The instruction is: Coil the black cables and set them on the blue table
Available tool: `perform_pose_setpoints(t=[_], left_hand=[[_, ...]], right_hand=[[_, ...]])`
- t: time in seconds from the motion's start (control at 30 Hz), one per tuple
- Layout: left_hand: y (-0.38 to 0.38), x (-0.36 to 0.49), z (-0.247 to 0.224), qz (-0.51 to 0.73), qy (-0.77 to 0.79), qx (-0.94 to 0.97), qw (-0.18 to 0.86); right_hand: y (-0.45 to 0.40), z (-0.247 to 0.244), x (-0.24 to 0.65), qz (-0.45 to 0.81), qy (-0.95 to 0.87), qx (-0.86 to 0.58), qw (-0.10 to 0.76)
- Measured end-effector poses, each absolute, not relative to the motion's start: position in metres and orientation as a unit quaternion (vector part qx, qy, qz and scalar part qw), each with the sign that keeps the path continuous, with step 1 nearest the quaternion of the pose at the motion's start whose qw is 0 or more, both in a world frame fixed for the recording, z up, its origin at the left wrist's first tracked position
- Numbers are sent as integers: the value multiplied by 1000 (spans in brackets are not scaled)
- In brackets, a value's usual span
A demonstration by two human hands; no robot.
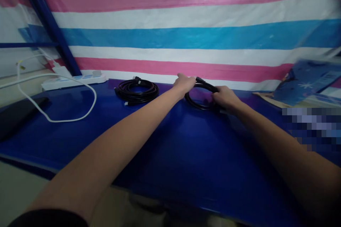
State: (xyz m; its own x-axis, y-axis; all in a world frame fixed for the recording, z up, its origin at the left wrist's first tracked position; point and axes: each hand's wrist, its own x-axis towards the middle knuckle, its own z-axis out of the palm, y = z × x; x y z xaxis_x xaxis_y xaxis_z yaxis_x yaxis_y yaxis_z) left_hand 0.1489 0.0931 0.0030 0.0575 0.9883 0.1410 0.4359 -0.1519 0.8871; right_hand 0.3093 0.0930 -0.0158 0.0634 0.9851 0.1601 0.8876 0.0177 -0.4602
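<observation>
A coiled black cable (199,107) is at the back of the blue table, between my two hands. My right hand (226,97) is closed round the coil's right side. At its upper left side, my left hand (185,84) grips the same coil, its far fingers partly hidden behind the hand. A dark cable end (198,79) sticks up beside my left hand. To the left of my left hand lies a second coiled black cable (144,96), its plugs showing at the edges; neither hand touches it.
A white power strip (74,81) stands at the back left, with a looping white cord (93,101) near it. A flat black object (22,115) lies at far left. A blue packet (306,83) is at the right. Behind hangs a striped sheet (170,37).
</observation>
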Motion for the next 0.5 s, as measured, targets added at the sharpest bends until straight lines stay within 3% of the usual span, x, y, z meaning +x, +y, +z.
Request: perform_pose_setpoints(t=[0.27,0.5], left_hand=[[102,170,-27,197,555,790,172],[113,189,-36,190,597,773,103]], right_hand=[[122,-10,344,33,-624,-766,148],[118,-7,345,29,-676,-725,129]])
